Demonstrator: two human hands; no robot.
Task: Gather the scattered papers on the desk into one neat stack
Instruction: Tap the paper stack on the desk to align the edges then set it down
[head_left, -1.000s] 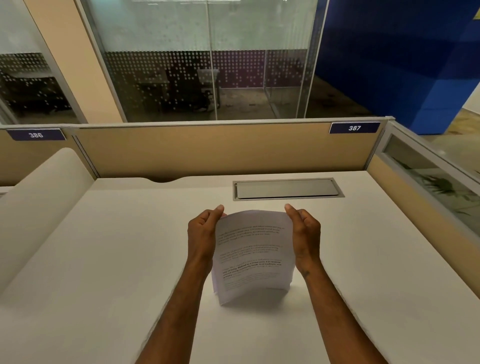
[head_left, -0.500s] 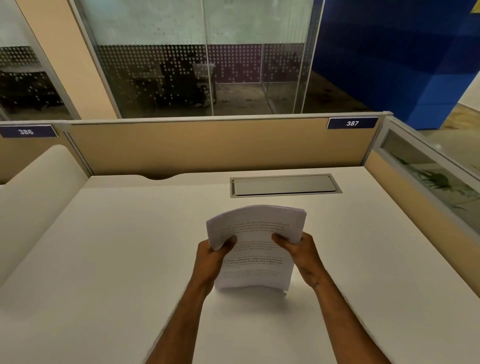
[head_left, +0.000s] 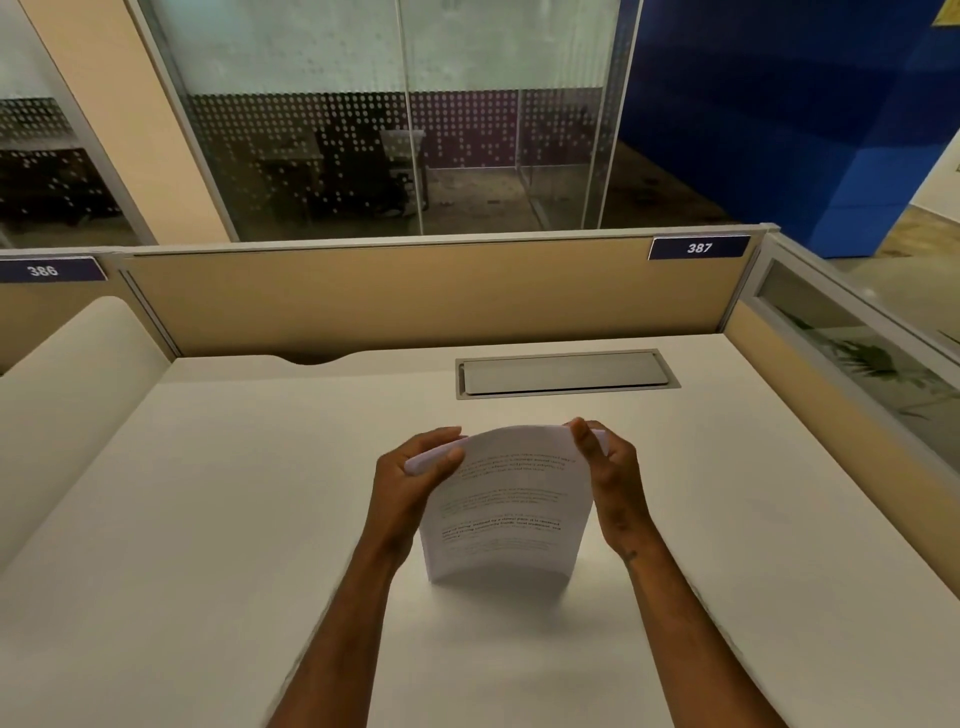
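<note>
A wide white worktop (head_left: 208, 519) runs out to a tan partition (head_left: 415, 296) at its far edge, with number plates 386 (head_left: 44, 270) at the far left and 387 (head_left: 698, 247) at the far right, and a grey cable hatch (head_left: 563, 373) is set into the surface right of centre near the partition. In the near middle a stack of printed papers (head_left: 506, 504) stands on its lower edge on the worktop, bowed, text facing the wearer. The left hand (head_left: 410, 483) clamps the stack's left side and the right hand (head_left: 613, 478) its right side, thumbs at the top corners.
</note>
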